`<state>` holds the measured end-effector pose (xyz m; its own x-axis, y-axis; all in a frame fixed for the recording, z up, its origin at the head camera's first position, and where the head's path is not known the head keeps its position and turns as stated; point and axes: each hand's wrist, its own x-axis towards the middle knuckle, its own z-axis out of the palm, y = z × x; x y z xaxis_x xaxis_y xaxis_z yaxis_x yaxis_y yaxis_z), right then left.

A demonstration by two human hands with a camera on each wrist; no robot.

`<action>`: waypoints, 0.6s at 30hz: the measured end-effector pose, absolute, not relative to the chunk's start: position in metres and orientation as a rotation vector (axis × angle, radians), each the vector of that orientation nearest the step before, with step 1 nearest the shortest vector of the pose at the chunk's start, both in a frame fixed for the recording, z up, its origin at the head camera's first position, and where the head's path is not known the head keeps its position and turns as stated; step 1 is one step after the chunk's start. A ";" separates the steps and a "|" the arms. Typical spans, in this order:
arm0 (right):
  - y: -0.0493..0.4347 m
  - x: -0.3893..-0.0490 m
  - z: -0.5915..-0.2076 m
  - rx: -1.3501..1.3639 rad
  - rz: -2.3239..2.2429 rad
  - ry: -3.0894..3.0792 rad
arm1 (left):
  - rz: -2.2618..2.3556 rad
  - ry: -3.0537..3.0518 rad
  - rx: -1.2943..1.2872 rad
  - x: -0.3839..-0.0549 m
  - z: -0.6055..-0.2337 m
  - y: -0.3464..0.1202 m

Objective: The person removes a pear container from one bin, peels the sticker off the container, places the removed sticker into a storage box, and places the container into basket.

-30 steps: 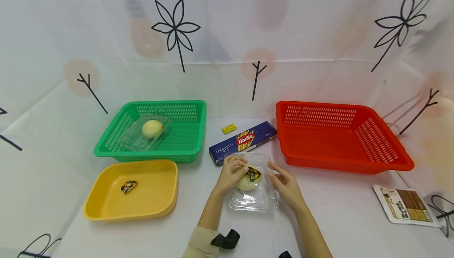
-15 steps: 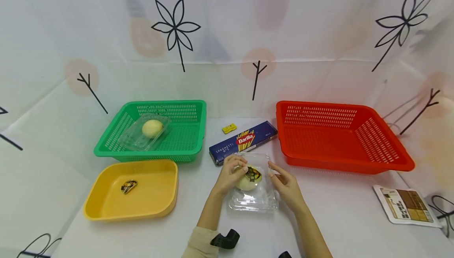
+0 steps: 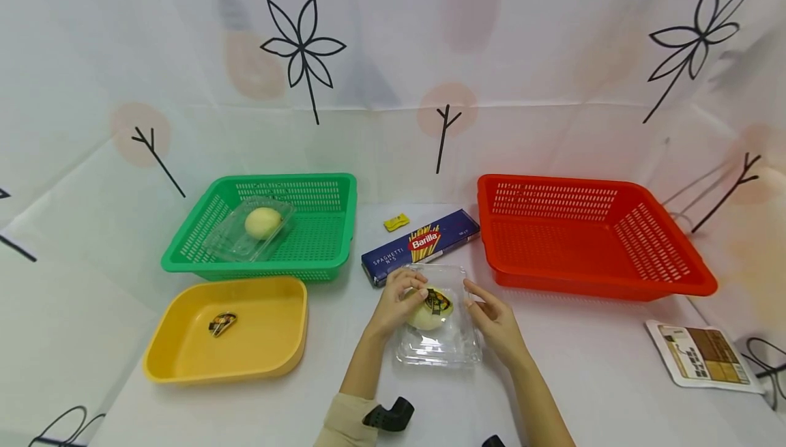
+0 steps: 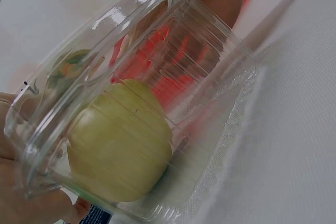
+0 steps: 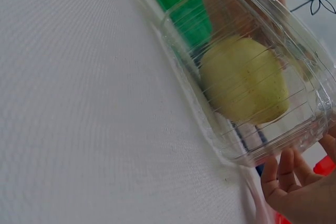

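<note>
A clear plastic clamshell container [image 3: 442, 348] sits on the white table in front of me, its lid down. Inside lies a pale yellow-green round fruit [image 5: 244, 80], kind unclear. A dark sticker [image 3: 437, 301] with orange and yellow print is on the lid above it. My left hand [image 3: 399, 305] holds the container's left side, fingers curled at the edge and thumb over the lid. On the opposite side my right hand [image 3: 499, 327] grips the right edge; several of its fingertips [image 5: 286, 163] show against the rim in the right wrist view.
A green basket [image 3: 319, 228] at back left holds another clear container with a fruit. Before it, a yellow basin [image 3: 264, 344] contains a similar sticker. A blue spaghetti box [image 3: 420, 246] and small yellow packet [image 3: 396, 222] lie behind; a red basket [image 3: 565, 242] and white-brown pouch [image 3: 703, 355] lie right.
</note>
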<state>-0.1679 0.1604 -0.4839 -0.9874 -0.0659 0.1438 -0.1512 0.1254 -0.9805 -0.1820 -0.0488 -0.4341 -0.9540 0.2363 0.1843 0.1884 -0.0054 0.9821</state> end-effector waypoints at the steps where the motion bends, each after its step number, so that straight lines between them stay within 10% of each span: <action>1: 0.160 -0.168 -0.484 0.224 2.022 -2.307 | 2.158 2.192 0.475 -0.182 -0.435 -0.049; 18: 0.160 -0.169 -0.485 0.236 2.003 -2.306 | 2.189 2.176 0.449 -0.197 -0.464 -0.049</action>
